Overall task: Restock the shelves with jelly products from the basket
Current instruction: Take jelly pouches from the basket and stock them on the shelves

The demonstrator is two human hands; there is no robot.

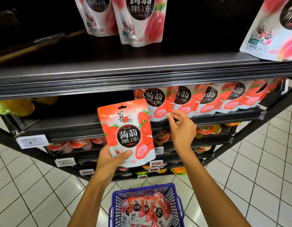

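My left hand [111,158] grips a red strawberry jelly pouch [127,128] by its bottom edge and holds it upright in front of the second shelf [68,126]. My right hand [181,128] reaches to the row of matching strawberry pouches [206,99] standing on that shelf, and its fingertips touch the bottom of the leftmost one [158,105]. A blue plastic basket [173,192] stands on the floor below, with several more strawberry pouches [147,208] inside.
Pink peach jelly pouches [140,20] stand on the top shelf [109,71], with another at the right [273,30]. Lower shelves hold jelly cups [76,144] and price tags [32,141]. Yellow packs [17,106] lie at the second shelf's far left. White tiled floor surrounds the rack.
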